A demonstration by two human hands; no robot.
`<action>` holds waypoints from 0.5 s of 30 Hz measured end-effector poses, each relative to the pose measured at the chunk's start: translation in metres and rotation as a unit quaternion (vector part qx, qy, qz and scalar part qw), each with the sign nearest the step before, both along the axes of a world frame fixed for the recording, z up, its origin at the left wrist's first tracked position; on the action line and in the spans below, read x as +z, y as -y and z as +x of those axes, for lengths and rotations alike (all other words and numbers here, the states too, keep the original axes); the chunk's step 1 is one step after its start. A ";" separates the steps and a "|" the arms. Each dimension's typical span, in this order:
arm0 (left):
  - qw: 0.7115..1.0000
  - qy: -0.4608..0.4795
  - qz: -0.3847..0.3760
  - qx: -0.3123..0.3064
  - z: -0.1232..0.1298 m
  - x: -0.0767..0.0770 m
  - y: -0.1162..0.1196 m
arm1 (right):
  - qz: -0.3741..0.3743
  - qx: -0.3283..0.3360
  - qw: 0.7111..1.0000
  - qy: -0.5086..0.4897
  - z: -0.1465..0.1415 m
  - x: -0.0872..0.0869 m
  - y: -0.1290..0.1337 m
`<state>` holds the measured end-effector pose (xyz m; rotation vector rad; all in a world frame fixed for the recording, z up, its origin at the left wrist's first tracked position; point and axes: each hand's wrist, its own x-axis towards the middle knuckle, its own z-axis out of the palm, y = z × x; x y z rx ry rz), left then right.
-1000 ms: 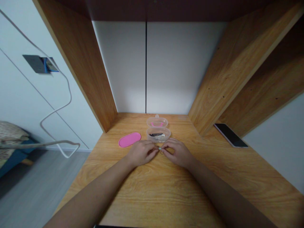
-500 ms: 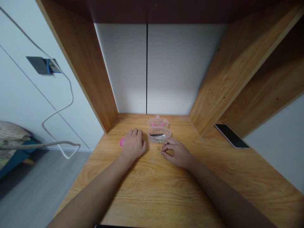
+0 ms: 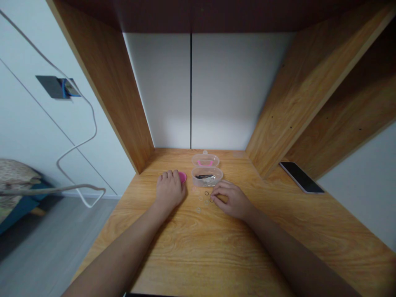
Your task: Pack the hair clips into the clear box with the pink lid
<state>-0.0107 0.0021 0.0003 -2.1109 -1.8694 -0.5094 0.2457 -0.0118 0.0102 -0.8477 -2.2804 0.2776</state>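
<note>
My left hand (image 3: 170, 190) rests palm down on the table, its fingers forward and slightly apart. A pink round piece (image 3: 183, 177) shows beside its fingertips, partly covered by the hand. My right hand (image 3: 230, 200) pinches a small dark rubber band (image 3: 212, 200) between thumb and fingertip, just above or on the wood. Near it lie another dark rubber band (image 3: 206, 193) and several pale, nearly clear ones, such as a pale rubber band (image 3: 201, 198). Behind them stands an open clear plastic box (image 3: 199, 182) holding black, slim items and a shiny clear packet. Its lid (image 3: 194, 160) has a pink handle.
A phone (image 3: 301, 177) lies on the right of the wooden table (image 3: 198, 255). Wooden side panels (image 3: 105, 90) and a white back wall (image 3: 222, 90) enclose the space. A pale cable (image 3: 94, 119) hangs at the left, by a wall socket.
My left hand has shifted slightly left, and the pink piece now shows on its right instead of its left. A dark rubber band now shows at my right fingertips.
</note>
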 end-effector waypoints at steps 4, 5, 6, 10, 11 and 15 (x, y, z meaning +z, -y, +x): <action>0.998 0.033 0.041 -0.026 0.002 0.006 0.000 | 0.010 0.008 1.000 -0.008 0.001 0.001 0.001; 0.997 0.047 0.053 -0.035 0.002 0.008 0.000 | 0.012 0.009 1.000 -0.010 0.001 0.000 0.000; 0.995 0.061 0.067 -0.045 0.003 0.011 0.001 | 0.014 0.009 1.000 -0.011 0.002 -0.001 0.000; 0.981 0.103 0.115 -0.116 0.004 0.019 0.004 | 0.031 -0.005 0.999 -0.026 0.003 -0.004 0.000; 0.976 0.107 0.123 -0.143 0.005 0.020 0.006 | 0.039 -0.011 0.999 -0.031 0.003 -0.005 0.000; 0.952 0.101 0.130 -0.258 0.010 0.022 0.012 | 0.058 -0.020 0.997 -0.045 0.002 -0.004 0.002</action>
